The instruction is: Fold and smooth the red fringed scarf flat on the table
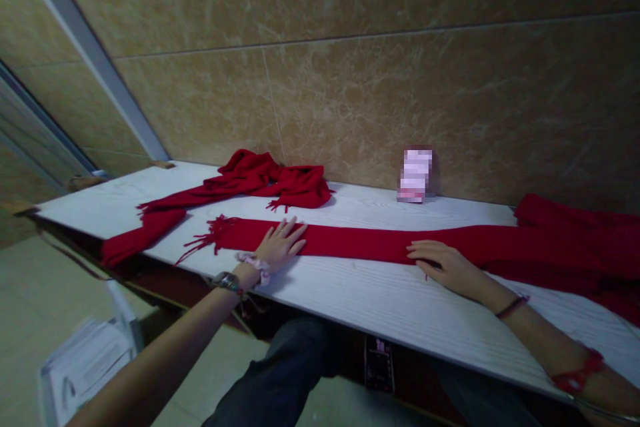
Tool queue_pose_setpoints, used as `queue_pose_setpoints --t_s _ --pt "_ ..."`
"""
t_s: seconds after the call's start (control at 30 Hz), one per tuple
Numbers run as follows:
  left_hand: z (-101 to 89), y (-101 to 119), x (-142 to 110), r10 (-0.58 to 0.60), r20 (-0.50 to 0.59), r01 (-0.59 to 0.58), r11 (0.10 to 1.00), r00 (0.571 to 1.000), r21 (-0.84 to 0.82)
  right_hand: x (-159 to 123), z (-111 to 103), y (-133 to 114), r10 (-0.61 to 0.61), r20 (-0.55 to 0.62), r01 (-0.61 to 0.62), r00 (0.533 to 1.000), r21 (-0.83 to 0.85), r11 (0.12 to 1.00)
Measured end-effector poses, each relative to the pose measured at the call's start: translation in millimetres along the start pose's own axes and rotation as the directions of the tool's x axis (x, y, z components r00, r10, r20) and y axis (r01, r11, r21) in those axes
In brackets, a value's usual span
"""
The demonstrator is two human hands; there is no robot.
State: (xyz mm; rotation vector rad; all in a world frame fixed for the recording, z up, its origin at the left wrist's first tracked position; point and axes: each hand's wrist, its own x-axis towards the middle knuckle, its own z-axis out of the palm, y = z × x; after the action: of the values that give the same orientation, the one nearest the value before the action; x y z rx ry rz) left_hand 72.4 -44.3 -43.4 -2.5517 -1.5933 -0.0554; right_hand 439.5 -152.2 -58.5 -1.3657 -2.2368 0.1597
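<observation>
A long red scarf (350, 242) lies flat along a white table (350, 287), its fringed end (217, 232) pointing left. My left hand (280, 245) rests on the scarf near that fringe, fingers spread, with a watch and a scrunchie at the wrist. Farther right, my right hand (445, 267) lies on the scarf's near edge with its fingers stretched out. Neither hand grips the cloth. Beyond my right hand the scarf runs into a heap of red cloth (575, 247), where the layers cannot be told apart.
Another red scarf (250, 177) lies crumpled at the back left, one end hanging over the front edge. A blurred pink-and-white upright object (416, 175) leans against the tiled wall (350, 113). Below the table are a phone (379, 363) and a white stool-like object (87, 367).
</observation>
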Motion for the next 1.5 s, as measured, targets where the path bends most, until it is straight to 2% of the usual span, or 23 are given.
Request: queue_pose_setpoints --t_s 0.07,0.17,0.27,0.37,0.47,0.57,0.63,0.77,0.83,0.9,1.0,1.1,1.17,1.3,1.4,1.5 --pt "2.2 9 0 0.046 0.079 -0.044 0.999 0.996 -0.029 14 4 -12 -0.036 -0.037 0.035 0.999 -0.036 0.999" --pt "1.9 10 -1 0.046 0.093 -0.041 0.998 0.995 -0.050 52 19 -42 -0.095 -0.030 0.093 0.995 -0.059 0.994" --pt "1.0 8 -1 0.049 0.072 -0.044 0.997 0.996 -0.063 93 43 -73 -0.125 0.050 0.130 0.991 -0.091 0.987" --pt "2.8 3 -1 0.076 0.049 -0.072 0.994 0.996 -0.084 116 67 -89 -0.122 0.161 0.140 0.979 -0.106 0.985" --pt "3.6 -18 -5 0.160 0.012 -0.158 0.981 0.987 -0.113 117 79 -88 -0.114 0.224 0.143 0.968 -0.120 0.982" --pt "0.0 -55 -15 0.310 -0.041 -0.312 0.944 0.950 -0.103 111 77 -83 -0.138 0.230 0.166 0.963 -0.106 0.980" --pt "-3.9 -81 -23 0.341 -0.063 -0.345 0.937 0.938 -0.049 109 73 -82 -0.179 0.222 0.202 0.958 -0.084 0.976" --pt "-10.3 -114 -31 0.341 0.082 -0.346 0.936 0.937 0.062 108 71 -85 -0.285 0.180 0.300 0.941 -0.057 0.952" --pt "-13.7 -119 -30 0.277 0.141 -0.294 0.948 0.951 0.118 108 74 -87 -0.309 0.190 0.326 0.932 -0.065 0.943" --pt "-20.2 -120 -25 0.211 0.154 -0.236 0.958 0.965 0.164 107 77 -87 -0.318 0.214 0.340 0.924 -0.074 0.937" --pt "-36.7 -119 -13 0.188 0.063 -0.197 0.960 0.980 0.199 107 80 -86 -0.319 0.218 0.343 0.922 -0.080 0.936" --pt "-48.0 -118 -4 0.235 -0.050 -0.217 0.948 0.971 0.233 107 79 -85 -0.305 0.193 0.327 0.932 -0.094 0.940" --pt "-44.4 -119 -5 0.264 -0.028 -0.250 0.938 0.964 0.239 107 77 -85 -0.312 0.175 0.332 0.934 -0.103 0.937" --pt "-18.2 -127 -21 0.246 0.136 -0.266 0.952 0.960 0.150 106 79 -85 -0.321 0.184 0.341 0.929 -0.093 0.935" --pt "-6.7 -135 -30 0.179 0.126 -0.195 0.972 0.976 0.128 106 82 -82 -0.273 0.222 0.294 0.936 -0.068 0.953" --pt "-13.6 -141 -24 0.164 0.111 -0.181 0.969 0.980 0.166 107 82 -81 -0.286 0.229 0.310 0.930 -0.076 0.948"
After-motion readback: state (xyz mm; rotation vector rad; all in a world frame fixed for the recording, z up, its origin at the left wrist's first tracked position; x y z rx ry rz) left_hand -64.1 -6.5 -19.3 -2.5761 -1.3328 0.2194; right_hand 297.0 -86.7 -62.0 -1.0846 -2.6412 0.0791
